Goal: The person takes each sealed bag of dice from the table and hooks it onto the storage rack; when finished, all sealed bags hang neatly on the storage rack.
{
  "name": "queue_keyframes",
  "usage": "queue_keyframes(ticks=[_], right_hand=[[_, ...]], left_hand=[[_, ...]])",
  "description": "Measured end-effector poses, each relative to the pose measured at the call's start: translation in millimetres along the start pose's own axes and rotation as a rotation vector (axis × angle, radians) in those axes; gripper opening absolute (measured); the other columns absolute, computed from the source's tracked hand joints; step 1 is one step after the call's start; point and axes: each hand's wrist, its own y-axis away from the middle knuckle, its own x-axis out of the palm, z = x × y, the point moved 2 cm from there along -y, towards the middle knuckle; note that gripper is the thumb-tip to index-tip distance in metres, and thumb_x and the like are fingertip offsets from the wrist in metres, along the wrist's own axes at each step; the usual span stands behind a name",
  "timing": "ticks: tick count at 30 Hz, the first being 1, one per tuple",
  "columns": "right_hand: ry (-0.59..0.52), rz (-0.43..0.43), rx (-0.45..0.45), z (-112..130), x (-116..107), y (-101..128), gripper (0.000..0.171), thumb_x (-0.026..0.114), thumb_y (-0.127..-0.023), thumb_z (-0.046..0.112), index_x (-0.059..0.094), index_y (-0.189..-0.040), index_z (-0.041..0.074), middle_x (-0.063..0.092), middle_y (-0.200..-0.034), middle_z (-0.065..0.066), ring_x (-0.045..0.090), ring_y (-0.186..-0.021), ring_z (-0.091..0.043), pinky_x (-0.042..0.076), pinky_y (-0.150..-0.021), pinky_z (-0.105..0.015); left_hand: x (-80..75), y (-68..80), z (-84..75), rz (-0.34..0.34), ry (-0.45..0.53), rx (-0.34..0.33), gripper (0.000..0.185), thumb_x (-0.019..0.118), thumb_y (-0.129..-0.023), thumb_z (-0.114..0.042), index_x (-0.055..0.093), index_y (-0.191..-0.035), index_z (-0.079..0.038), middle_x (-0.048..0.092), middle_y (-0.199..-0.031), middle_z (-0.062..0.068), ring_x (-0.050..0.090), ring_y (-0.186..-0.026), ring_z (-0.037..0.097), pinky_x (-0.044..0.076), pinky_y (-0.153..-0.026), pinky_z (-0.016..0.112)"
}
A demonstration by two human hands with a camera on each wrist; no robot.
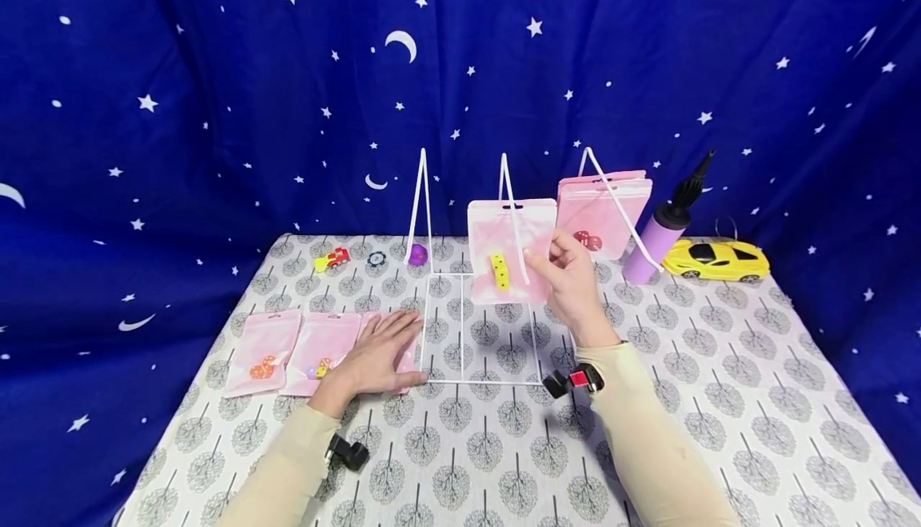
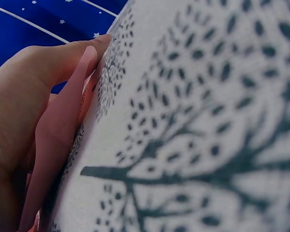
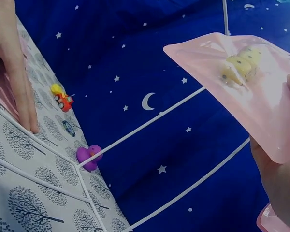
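My right hand (image 1: 573,283) pinches the right edge of a pink zip bag (image 1: 484,231) with yellow dice (image 1: 500,271) inside. The bag is upright at the middle prong of a white wire rack (image 1: 478,382); the prong runs from about its hang hole down across its front. In the right wrist view the dice (image 3: 241,67) show through the film. On the table, my left hand (image 1: 381,347) lies with straight fingers over a pink bag (image 1: 408,361), hiding most of it. Beside it lie a pink bag (image 1: 331,333) with small dice and another (image 1: 266,335) with orange dice.
More pink bags (image 1: 612,215), the front one with red dice, hang on the right prong. Behind stand a purple pump (image 1: 655,247) and a yellow toy car (image 1: 719,260). A red-yellow toy (image 1: 333,259), a chip (image 1: 376,258) and a purple duck (image 1: 418,254) lie along the back edge.
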Motion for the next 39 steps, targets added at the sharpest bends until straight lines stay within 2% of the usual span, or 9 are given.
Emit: queue_keyframes(ticks=[9,16,24,29,35,39], right_hand=[[-0.052,0.012,-0.004,-8,-1,-14,0.031,0.054,-0.087,-0.015,0.066,-0.100,0.011,0.075,-0.097,-0.002,0.072,-0.082,-0.014,0.061,-0.069,-0.028],[-0.099,0.027,0.007,-14,-2,-23,0.032,0.051,-0.089,-0.015,0.066,-0.104,0.009,0.075,-0.098,-0.003,0.072,-0.082,-0.015,0.061,-0.070,-0.029],[-0.070,-0.005,-0.025,-20,-1,-36,0.032,0.052,-0.087,-0.015,0.067,-0.101,0.010,0.075,-0.092,-0.002,0.071,-0.079,-0.013,0.061,-0.070,-0.027],[-0.058,-0.031,-0.013,-24,-2,-43,0.037,0.050,-0.088,-0.017,0.068,-0.100,0.013,0.075,-0.089,-0.001,0.071,-0.077,-0.012,0.061,-0.068,-0.026],[-0.042,-0.054,-0.038,-25,-4,-50,0.034,0.050,-0.086,-0.019,0.067,-0.090,0.010,0.072,-0.079,-0.001,0.068,-0.071,-0.011,0.059,-0.065,-0.023],[-0.037,-0.061,-0.031,-27,-4,-53,0.033,0.050,-0.086,-0.018,0.067,-0.088,0.011,0.071,-0.075,0.000,0.066,-0.068,-0.010,0.058,-0.064,-0.022]], left_hand=[[0.3,-1.0,-0.4,-0.005,-0.009,0.005,0.100,0.058,-0.079,-0.073,0.029,-0.154,-0.014,0.021,-0.162,0.005,0.018,-0.150,0.030,0.009,-0.120,0.059],[1.1,-0.9,0.6,-0.008,-0.014,0.007,0.100,0.057,-0.079,-0.075,0.028,-0.154,-0.015,0.020,-0.163,0.005,0.018,-0.150,0.030,0.009,-0.120,0.059],[1.1,1.2,0.2,-0.016,-0.002,0.006,0.100,0.055,-0.079,-0.076,0.028,-0.154,-0.015,0.020,-0.163,0.005,0.018,-0.150,0.030,0.010,-0.119,0.060],[0.0,1.8,0.3,-0.009,0.003,0.002,0.101,0.055,-0.079,-0.076,0.028,-0.154,-0.016,0.019,-0.163,0.004,0.018,-0.150,0.030,0.010,-0.120,0.060],[0.5,0.1,1.2,-0.006,0.001,0.005,0.101,0.055,-0.078,-0.077,0.028,-0.154,-0.016,0.019,-0.163,0.005,0.018,-0.150,0.030,0.010,-0.120,0.059],[1.3,-0.2,2.1,-0.011,0.008,0.008,0.101,0.056,-0.078,-0.076,0.028,-0.154,-0.015,0.020,-0.163,0.005,0.018,-0.149,0.031,0.010,-0.120,0.060]])
